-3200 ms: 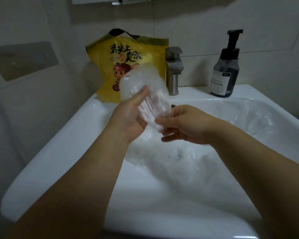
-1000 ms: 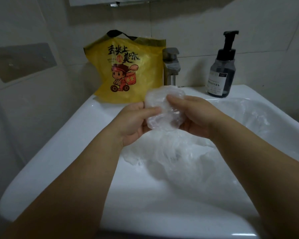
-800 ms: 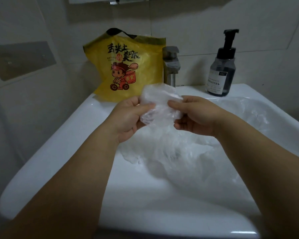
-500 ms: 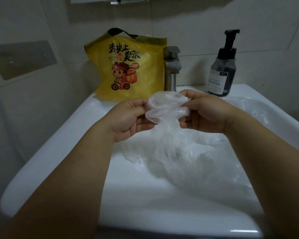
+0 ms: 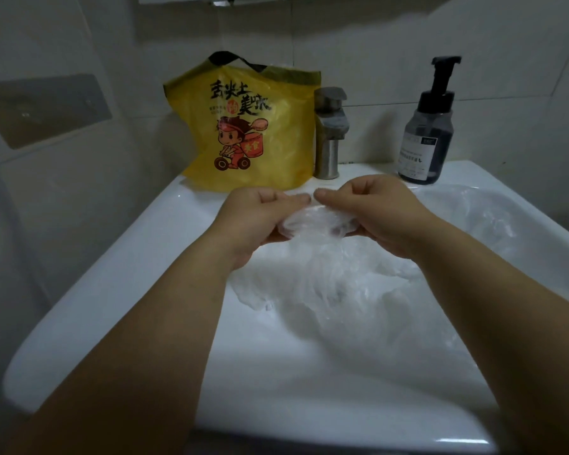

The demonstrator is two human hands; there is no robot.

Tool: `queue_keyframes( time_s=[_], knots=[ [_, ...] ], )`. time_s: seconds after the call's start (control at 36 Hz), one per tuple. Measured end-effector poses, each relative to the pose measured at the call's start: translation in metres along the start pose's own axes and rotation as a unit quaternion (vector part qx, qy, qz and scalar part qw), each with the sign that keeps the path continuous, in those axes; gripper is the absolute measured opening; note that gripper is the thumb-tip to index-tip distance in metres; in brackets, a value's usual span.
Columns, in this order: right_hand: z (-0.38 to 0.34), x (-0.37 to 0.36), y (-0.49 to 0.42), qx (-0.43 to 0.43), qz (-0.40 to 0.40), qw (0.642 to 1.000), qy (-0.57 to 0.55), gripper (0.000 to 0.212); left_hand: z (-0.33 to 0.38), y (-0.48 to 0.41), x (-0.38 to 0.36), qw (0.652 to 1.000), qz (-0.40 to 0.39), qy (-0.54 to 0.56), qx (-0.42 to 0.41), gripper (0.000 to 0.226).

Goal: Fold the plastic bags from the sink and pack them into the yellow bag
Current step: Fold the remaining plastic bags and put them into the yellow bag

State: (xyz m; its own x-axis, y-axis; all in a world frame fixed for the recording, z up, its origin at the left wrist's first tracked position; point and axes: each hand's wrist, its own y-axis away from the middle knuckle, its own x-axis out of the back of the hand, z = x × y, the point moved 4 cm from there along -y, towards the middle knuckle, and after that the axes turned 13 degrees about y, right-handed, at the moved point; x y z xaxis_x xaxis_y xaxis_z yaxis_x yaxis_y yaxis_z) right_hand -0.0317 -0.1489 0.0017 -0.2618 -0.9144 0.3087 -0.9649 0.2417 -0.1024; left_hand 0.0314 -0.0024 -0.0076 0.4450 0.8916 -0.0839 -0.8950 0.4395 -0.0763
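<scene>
A small clear plastic bag [image 5: 316,221], folded into a compact wad, is held over the sink between my left hand [image 5: 260,218] and my right hand [image 5: 378,211]. Both hands pinch it, thumbs on top and nearly touching. Below them a heap of loose clear plastic bags [image 5: 358,290] fills the basin of the white sink [image 5: 119,274]. The yellow bag [image 5: 250,133], printed with a cartoon figure and black handles, stands upright on the sink's back left ledge, just behind my left hand.
A metal faucet [image 5: 329,133] rises right of the yellow bag. A dark pump soap bottle [image 5: 426,136] stands at the back right ledge. Tiled walls close in behind and on the left.
The bag went from a tall loose roll to a small flat wad. Both hands lowered slightly and turned it flat, thumbs now meeting on top.
</scene>
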Motion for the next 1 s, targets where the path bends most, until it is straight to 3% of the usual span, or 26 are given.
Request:
queue_keyframes(
  time_s=[0.11,0.19,0.31,0.42,0.47,0.56,0.64,0.72,0.81,0.92,1.0],
  knots=[
    [-0.002,0.002,0.001,-0.003,-0.016,1.000,-0.016,0.015,0.001,0.001,0.000,0.999,-0.027,-0.011,-0.015,0.015],
    [-0.001,0.003,0.002,-0.018,-0.026,0.999,0.002,0.034,0.001,0.001,0.003,0.999,-0.033,-0.013,-0.030,0.028],
    [-0.001,0.003,0.002,0.010,-0.020,0.997,0.077,0.043,0.002,0.002,0.004,0.995,-0.022,-0.070,-0.066,0.032],
    [0.001,0.004,0.001,0.052,0.012,0.974,0.220,0.054,0.000,0.001,0.004,0.988,-0.007,-0.122,-0.095,0.029],
    [0.002,0.004,0.000,0.060,0.014,0.974,0.220,0.057,0.002,0.001,0.004,0.981,0.003,-0.144,-0.126,0.029],
    [0.002,0.005,-0.001,0.065,0.029,0.976,0.205,0.051,0.007,0.001,0.001,0.957,0.011,-0.213,-0.196,0.033],
    [0.001,0.004,0.000,0.096,0.040,0.962,0.253,0.033,0.013,0.005,-0.001,0.913,0.017,-0.288,-0.289,0.019],
    [0.000,0.005,0.001,0.122,0.048,0.942,0.309,0.018,0.011,0.003,0.002,0.894,0.023,-0.327,-0.306,0.013],
    [0.000,0.009,0.000,0.127,0.059,0.929,0.342,0.026,0.006,-0.002,0.004,0.909,0.001,-0.322,-0.265,0.010],
    [0.001,0.010,-0.002,0.090,0.040,0.964,0.245,0.034,0.005,0.000,0.001,0.966,-0.038,-0.186,-0.175,0.017],
    [-0.004,0.010,0.000,0.102,0.039,0.980,0.169,0.016,0.006,0.002,0.001,0.978,-0.043,-0.138,-0.147,0.018]
  ],
)
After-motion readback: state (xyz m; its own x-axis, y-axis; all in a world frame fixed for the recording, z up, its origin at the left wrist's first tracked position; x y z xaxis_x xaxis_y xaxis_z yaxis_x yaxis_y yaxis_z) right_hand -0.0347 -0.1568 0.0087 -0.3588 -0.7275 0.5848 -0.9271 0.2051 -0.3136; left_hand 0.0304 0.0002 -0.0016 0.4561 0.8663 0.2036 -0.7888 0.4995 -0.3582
